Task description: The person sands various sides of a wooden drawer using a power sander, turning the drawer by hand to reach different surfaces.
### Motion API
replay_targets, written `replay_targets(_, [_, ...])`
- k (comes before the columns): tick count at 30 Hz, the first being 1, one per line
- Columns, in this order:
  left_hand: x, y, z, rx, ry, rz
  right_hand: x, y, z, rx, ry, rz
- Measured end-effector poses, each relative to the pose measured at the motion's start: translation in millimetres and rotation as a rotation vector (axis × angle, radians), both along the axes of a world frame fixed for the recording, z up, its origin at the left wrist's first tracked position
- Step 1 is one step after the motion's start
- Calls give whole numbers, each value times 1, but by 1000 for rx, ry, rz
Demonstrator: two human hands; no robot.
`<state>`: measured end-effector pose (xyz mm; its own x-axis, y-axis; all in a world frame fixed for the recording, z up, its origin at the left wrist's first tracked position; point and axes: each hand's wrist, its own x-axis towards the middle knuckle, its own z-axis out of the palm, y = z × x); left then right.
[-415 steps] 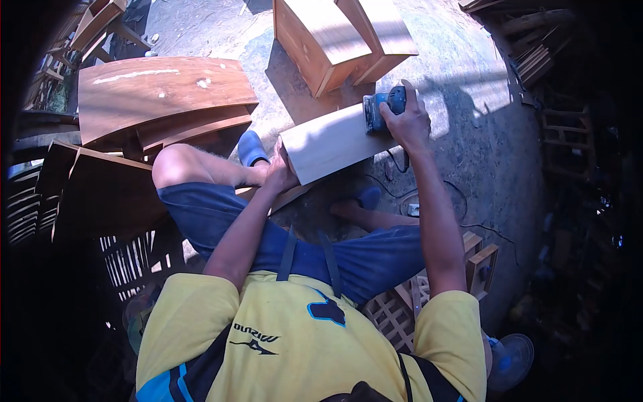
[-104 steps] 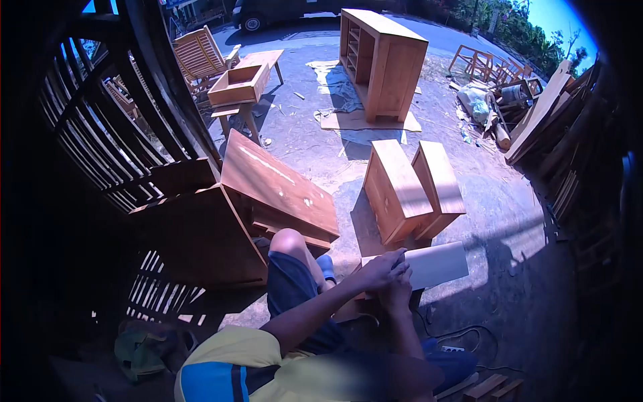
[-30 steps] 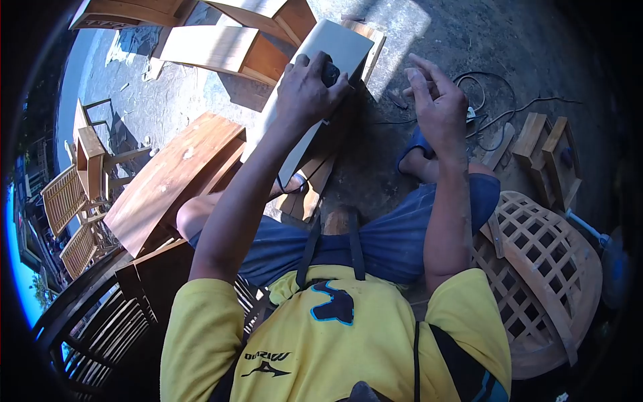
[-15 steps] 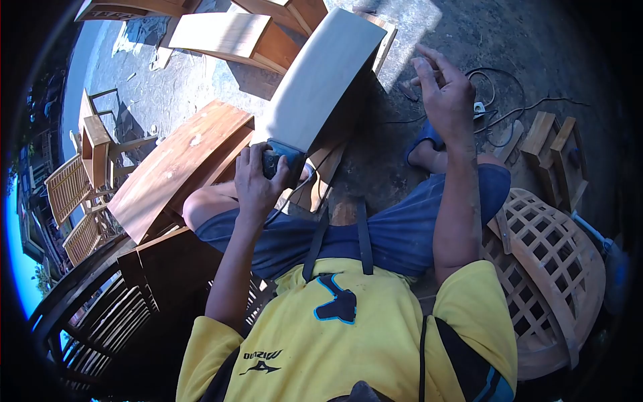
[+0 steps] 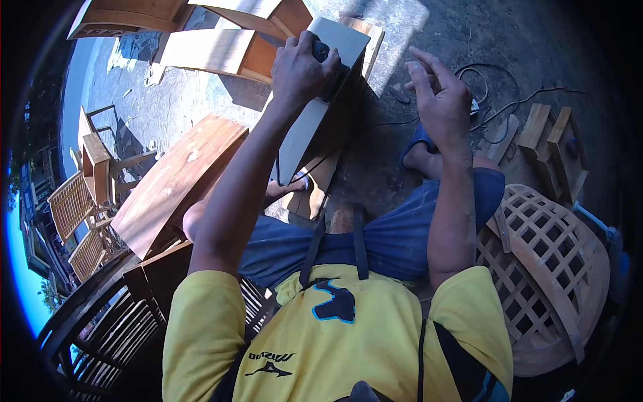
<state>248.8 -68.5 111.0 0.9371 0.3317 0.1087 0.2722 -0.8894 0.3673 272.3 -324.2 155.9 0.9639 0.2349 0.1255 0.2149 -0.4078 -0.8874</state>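
Observation:
My left hand [image 5: 301, 72] is wrapped over a dark electric sander [image 5: 321, 51], which rests on a pale curved wooden panel [image 5: 296, 144]. The tool sits toward the panel's far end, and my hand and forearm hide much of it. A dark cord hangs near the panel's close end. My right hand [image 5: 443, 100] is raised in the air to the right of the panel, touching nothing. Its fingers are loosely bent and apart, with no object seen in them.
A reddish wooden box-like piece [image 5: 181, 177] lies to the left. More curved pieces [image 5: 207, 52] stand behind it. Cables [image 5: 512, 100] trail over the concrete floor at right, near wooden blocks [image 5: 536, 137] and a lattice chair back [image 5: 549, 248]. Slatted chairs [image 5: 70, 204] stand far left.
My left hand has slid the sander from the panel's near end to its far end, stretching the arm forward. My right hand has stayed raised, almost unmoved.

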Motion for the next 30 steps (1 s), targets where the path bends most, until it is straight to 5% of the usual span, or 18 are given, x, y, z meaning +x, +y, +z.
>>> replay_targets(9, [111,8,-2,6,-104,-162,3,-1,0,-22,83,23])
replay_targets(24, [-220,39,30,-47,112,69,-3,29,-7,-50,1,66])
replay_targets(30, [-207,59,19,-47,45,152,-2,31,-14,-81,-5,85])
